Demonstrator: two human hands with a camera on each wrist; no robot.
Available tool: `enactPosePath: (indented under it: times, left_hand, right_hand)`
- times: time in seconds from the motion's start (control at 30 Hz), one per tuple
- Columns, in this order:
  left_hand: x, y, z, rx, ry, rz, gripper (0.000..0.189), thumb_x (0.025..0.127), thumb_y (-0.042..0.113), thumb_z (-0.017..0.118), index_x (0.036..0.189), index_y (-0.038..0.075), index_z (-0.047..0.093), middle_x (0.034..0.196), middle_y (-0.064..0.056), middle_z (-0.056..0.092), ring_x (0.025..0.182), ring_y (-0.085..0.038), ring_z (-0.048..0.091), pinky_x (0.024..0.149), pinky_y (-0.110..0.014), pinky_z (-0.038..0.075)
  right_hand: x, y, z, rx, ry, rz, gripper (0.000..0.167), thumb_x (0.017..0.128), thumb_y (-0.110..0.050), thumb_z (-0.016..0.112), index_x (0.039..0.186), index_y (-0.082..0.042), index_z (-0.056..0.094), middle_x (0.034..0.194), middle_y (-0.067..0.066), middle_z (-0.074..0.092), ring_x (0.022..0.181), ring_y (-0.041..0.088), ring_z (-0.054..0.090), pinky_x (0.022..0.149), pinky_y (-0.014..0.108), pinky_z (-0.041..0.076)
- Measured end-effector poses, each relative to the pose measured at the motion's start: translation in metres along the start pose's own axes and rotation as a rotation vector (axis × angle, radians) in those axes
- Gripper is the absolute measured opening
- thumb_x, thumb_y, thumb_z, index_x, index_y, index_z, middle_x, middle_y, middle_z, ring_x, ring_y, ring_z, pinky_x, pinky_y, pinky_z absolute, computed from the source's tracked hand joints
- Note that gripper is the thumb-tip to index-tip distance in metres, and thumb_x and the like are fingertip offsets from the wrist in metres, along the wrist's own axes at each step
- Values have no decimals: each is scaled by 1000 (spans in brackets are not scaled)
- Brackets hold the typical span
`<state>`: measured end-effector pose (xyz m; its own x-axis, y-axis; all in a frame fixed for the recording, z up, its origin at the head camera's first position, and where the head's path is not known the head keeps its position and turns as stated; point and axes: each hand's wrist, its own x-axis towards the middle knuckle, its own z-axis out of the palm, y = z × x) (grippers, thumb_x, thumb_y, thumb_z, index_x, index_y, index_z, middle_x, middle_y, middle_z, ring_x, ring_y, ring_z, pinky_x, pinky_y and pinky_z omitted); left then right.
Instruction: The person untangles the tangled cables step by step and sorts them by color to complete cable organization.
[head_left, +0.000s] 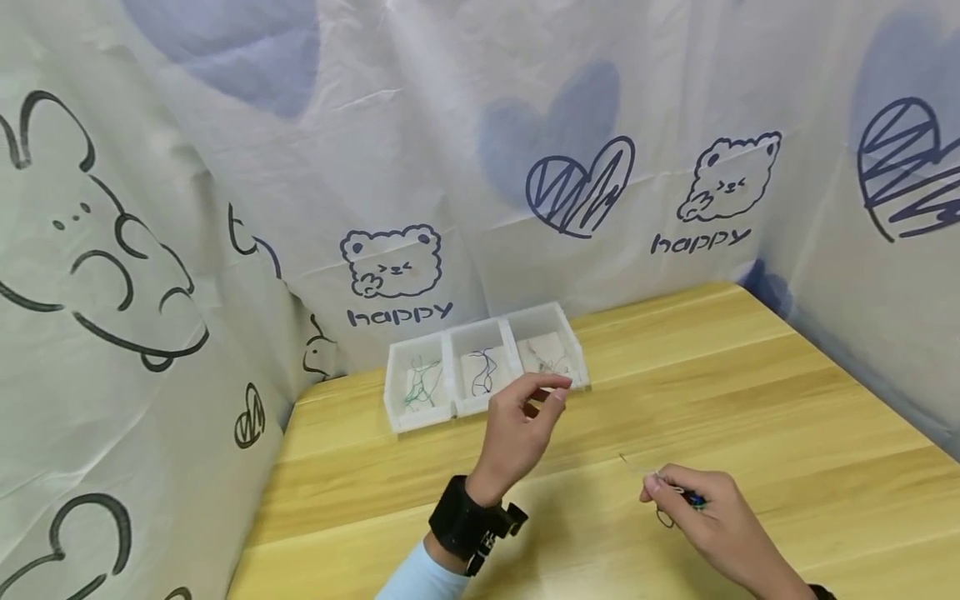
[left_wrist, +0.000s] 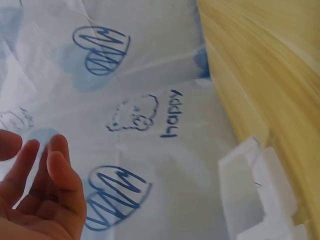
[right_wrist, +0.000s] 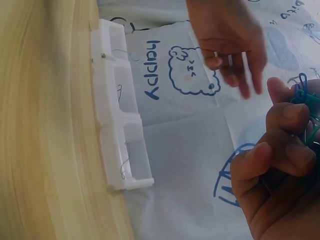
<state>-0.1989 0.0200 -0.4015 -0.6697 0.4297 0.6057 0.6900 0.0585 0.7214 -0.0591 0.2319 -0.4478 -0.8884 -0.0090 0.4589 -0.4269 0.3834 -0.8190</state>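
Note:
My right hand (head_left: 712,517) is curled round a bundle of thin wires (head_left: 696,500), low on the right of the head view. Green and blue loops of the bundle (right_wrist: 312,102) show between the fingers in the right wrist view; the rest is hidden in the palm. One pale strand sticks out leftward past the thumb. My left hand (head_left: 517,429) is raised in front of the white three-part box (head_left: 453,408), its fingers loosely bent. In the left wrist view the left hand (left_wrist: 47,195) has its fingers apart, with nothing between them.
Inside the box, green wires (head_left: 422,383) lie in the left compartment, dark blue wires (head_left: 483,371) in the middle, and pale wires (head_left: 547,357) in the right. The box stands at the back of the wooden table (head_left: 750,392), close to a printed cloth wall (head_left: 465,275).

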Motion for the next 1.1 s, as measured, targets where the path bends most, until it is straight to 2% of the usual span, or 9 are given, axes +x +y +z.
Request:
enactPosePath:
  times: [0.1, 0.27, 0.37, 0.47, 0.6, 0.67, 0.8, 0.93, 1.1]
  left_hand:
    - [-2, 11, 3, 4, -55, 124, 16, 100, 11, 62, 111, 7, 73, 93, -1, 71, 77, -6, 63, 61, -24, 55]
    - [-6, 30, 12, 58, -180, 392, 15, 95, 6, 65, 107, 2, 73, 78, 3, 63, 64, 1, 50, 56, -11, 46]
    - [-8, 39, 17, 171, -229, 527, 15, 92, 9, 71, 106, 6, 75, 78, 5, 62, 64, 1, 48, 59, -7, 40]
    - [-10, 46, 20, 336, -256, 596, 14, 91, 16, 74, 103, 11, 77, 80, 7, 62, 67, 3, 48, 63, -4, 36]
    - [-13, 50, 21, 515, -293, 584, 11, 92, 26, 74, 98, 18, 80, 81, 11, 60, 71, 5, 49, 64, -3, 32]
    - [-14, 50, 20, 552, -321, 562, 10, 93, 27, 75, 97, 19, 80, 82, 11, 61, 71, 5, 50, 63, -3, 31]
    - [-13, 49, 20, 532, -395, 497, 10, 93, 24, 75, 98, 16, 80, 83, 9, 65, 70, 3, 52, 63, -4, 33]
    - [-13, 49, 19, 494, -468, 422, 10, 94, 17, 74, 100, 12, 79, 84, 7, 67, 67, 4, 49, 62, -4, 34]
    - [-14, 48, 16, 523, -529, 374, 5, 94, 15, 73, 96, 14, 78, 85, 8, 68, 71, 7, 51, 65, -3, 36]
  right_hand:
    - [3, -3, 2, -19, -3, 4, 30, 102, -2, 56, 88, -23, 72, 63, -8, 53, 49, 6, 43, 48, 27, 45]
    - [8, -4, 5, -78, 14, -37, 29, 100, -2, 61, 86, -26, 71, 62, -15, 50, 48, 0, 39, 46, 26, 44]
    - [10, -2, 7, -118, 17, -92, 31, 98, 0, 63, 84, -28, 68, 61, -19, 47, 48, -4, 35, 45, 23, 42]
    - [11, 1, 8, -139, 20, -174, 28, 94, 4, 66, 91, -24, 71, 63, -20, 46, 49, -6, 35, 46, 19, 40]
    - [12, 3, 10, -146, 27, -254, 31, 89, 11, 68, 95, -19, 71, 63, -20, 42, 51, -8, 33, 46, 13, 36]
    - [12, 2, 11, -156, 32, -258, 35, 88, 11, 68, 91, -23, 67, 62, -19, 39, 52, -9, 30, 45, 12, 34]
    - [12, 2, 12, -188, 50, -256, 40, 87, 12, 70, 91, -28, 66, 62, -20, 33, 53, -10, 26, 45, 11, 31]
    - [13, 2, 13, -201, 62, -262, 39, 85, 11, 72, 91, -27, 68, 66, -21, 41, 53, -8, 32, 46, 11, 33]
    - [13, 2, 14, -201, 57, -254, 37, 85, 9, 73, 87, -28, 68, 70, -20, 52, 54, -6, 41, 49, 11, 37]
